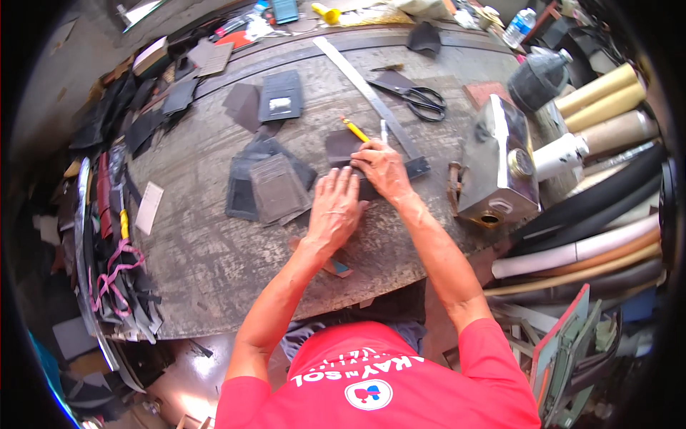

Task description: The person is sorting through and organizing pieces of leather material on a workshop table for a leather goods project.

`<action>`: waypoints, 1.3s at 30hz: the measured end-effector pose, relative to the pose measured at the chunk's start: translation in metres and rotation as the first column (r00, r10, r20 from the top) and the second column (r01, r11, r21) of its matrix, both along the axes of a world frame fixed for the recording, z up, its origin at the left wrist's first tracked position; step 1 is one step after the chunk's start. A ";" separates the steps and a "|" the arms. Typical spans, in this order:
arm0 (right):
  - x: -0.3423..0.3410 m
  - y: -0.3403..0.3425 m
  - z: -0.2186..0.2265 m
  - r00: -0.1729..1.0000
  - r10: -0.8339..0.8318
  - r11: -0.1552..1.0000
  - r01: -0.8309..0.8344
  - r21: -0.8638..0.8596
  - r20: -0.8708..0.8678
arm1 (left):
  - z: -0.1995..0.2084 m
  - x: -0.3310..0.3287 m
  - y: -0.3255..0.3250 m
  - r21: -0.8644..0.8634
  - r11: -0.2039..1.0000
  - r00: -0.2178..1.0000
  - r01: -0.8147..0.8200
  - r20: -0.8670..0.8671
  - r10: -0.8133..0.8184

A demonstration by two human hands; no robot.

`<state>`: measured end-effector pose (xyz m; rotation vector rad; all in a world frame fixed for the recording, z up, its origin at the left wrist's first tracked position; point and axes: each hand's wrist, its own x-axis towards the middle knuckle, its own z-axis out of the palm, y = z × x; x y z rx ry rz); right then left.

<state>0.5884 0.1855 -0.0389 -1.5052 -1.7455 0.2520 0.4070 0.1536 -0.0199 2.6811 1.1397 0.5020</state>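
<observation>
My left hand [334,214] lies flat, fingers stretched forward, on dark leather pieces at the middle of the worktable. Just to its right, my right hand [384,170] has its fingers curled close together; what they grip, if anything, is hidden. A slim yellow tool [355,131] sticks out past its knuckles; I cannot tell whether it is held. Beyond the fingers shows a dark brown leather piece [341,146]. Left of my hands, a grey-brown card-pocket panel [274,189] overlaps black leather pieces [241,191]. A metal square ruler [368,93] slants behind my right hand.
Black-handled scissors [425,102] lie beyond the ruler. On the right stand a metal can [500,164], a dark jug [539,79] and rolls of material [600,96]. Leather scraps [146,129] and a pink cord [114,275] line the left edge. Another pocket panel [281,95] lies farther back.
</observation>
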 end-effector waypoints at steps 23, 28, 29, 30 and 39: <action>-0.005 -0.035 0.052 0.985 -0.035 0.997 0.045 0.055 -0.171 | -0.005 -0.008 0.006 0.027 0.994 0.973 -0.107 0.210 0.099; -0.016 -0.126 0.056 0.986 -0.143 0.977 0.128 0.168 0.079 | 0.039 0.005 -0.019 -0.821 0.270 0.574 0.504 0.551 0.606; -0.018 -0.140 0.050 0.989 -0.125 0.981 0.111 0.156 0.083 | 0.036 0.012 -0.025 -0.860 0.331 0.676 0.388 0.510 0.532; -0.019 -0.154 0.044 0.989 -0.113 0.985 0.100 0.142 0.090 | 0.032 0.017 -0.033 -0.873 0.399 0.768 0.281 0.454 0.452; 0.084 -0.253 0.059 0.803 -0.472 0.869 0.492 0.041 0.364 | 0.017 0.033 -0.072 -0.460 0.885 0.957 0.068 0.282 0.073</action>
